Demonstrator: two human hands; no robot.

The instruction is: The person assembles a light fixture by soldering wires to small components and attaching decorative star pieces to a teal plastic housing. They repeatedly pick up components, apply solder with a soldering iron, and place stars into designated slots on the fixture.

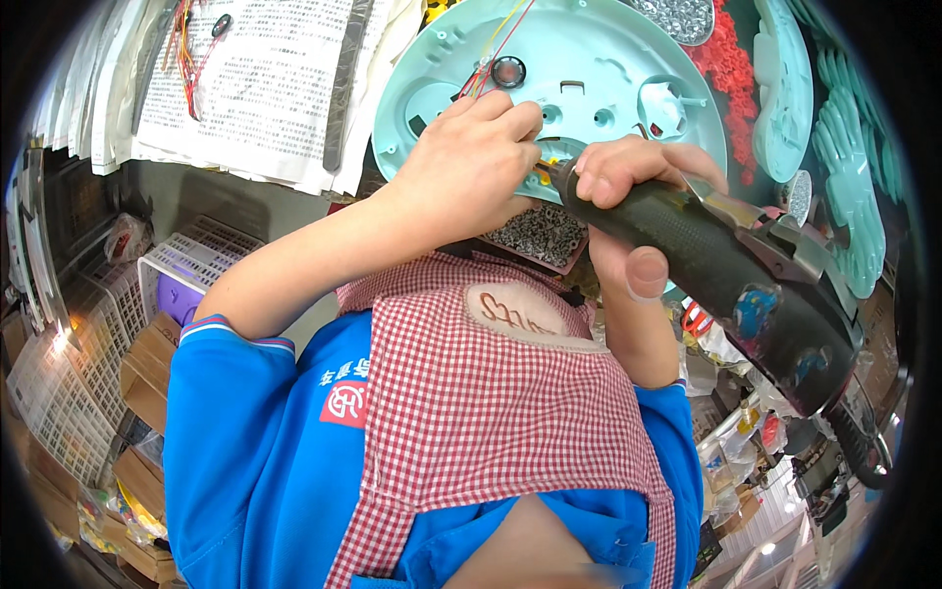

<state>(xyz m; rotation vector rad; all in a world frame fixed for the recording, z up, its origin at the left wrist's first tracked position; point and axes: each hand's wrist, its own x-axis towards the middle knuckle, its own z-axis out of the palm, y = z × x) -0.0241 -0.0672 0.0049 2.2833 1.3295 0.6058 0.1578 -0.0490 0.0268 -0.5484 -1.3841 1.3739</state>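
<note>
My right hand (638, 182) is wrapped round a black electric screwdriver (711, 265). The tool slants in from the right, its bit reaching down into a turquoise plastic shell (623, 44). Close to the bit, my left hand (471, 162) is closed over the shell's near side, fingers curled in a pinch. Whatever the fingertips hold is hidden. A yellow part (546, 175) shows beside the bit. Farther back in the shell sit a round black speaker (508, 72), red and yellow wires (480, 80) and a white plastic piece (663, 110).
Small screws fill a tray (540, 236) between me and the shell. Printed sheets (240, 88) with a wired part (189, 74) lie at left. To the right are a red heap (731, 93), a metal dish (679, 18) and turquoise mouldings (849, 167). White crates (191, 257) stand at lower left.
</note>
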